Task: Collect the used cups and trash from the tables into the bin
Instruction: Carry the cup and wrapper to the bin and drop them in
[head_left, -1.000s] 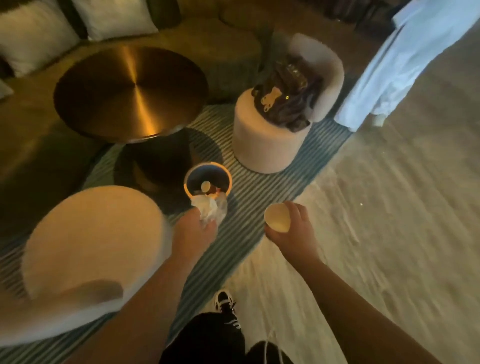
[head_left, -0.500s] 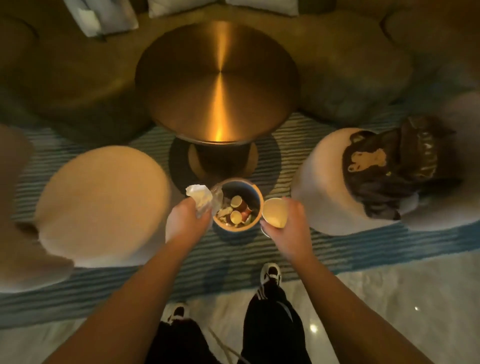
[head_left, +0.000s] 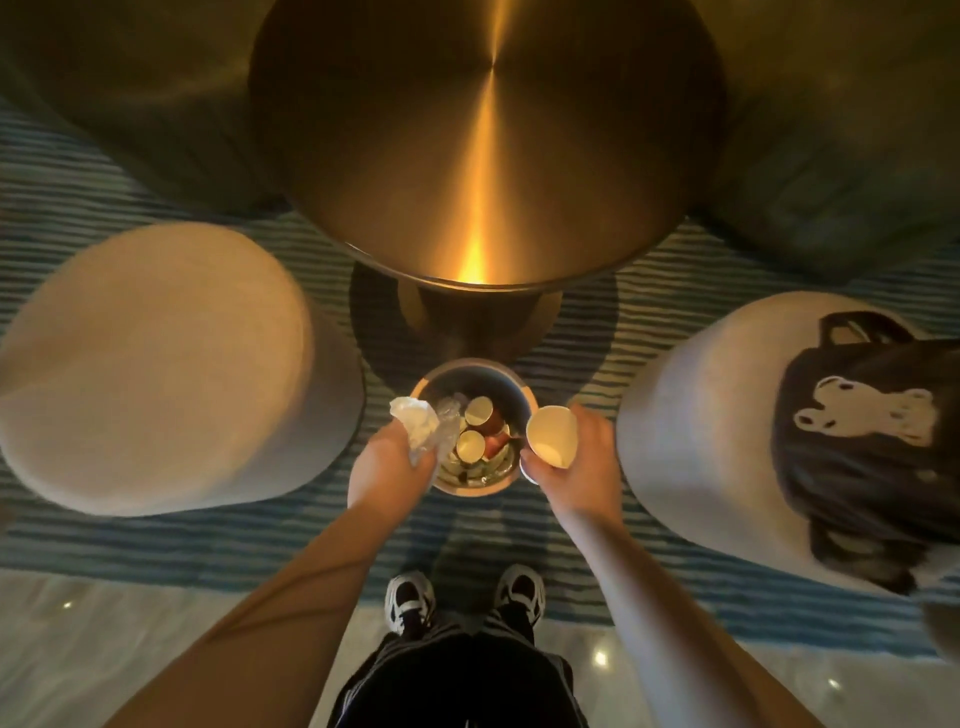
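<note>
Now I'm squared up over the bin (head_left: 514, 387), closer than a moment ago. Left hand (head_left: 387, 462) clutches the crumpled trash (head_left: 415, 423) at its 9 o'clock rim; right hand (head_left: 582, 457) grips the paper cup (head_left: 550, 435) at 3 o'clock. Drop looks imminent.

Bin (head_left: 470, 375) mouth open from above, part-filled with cups | left stool (head_left: 156, 374) and right stool (head_left: 696, 415) flank it closely | table (head_left: 485, 140) overhangs its far side | near side free over rug (head_left: 260, 540)
</note>
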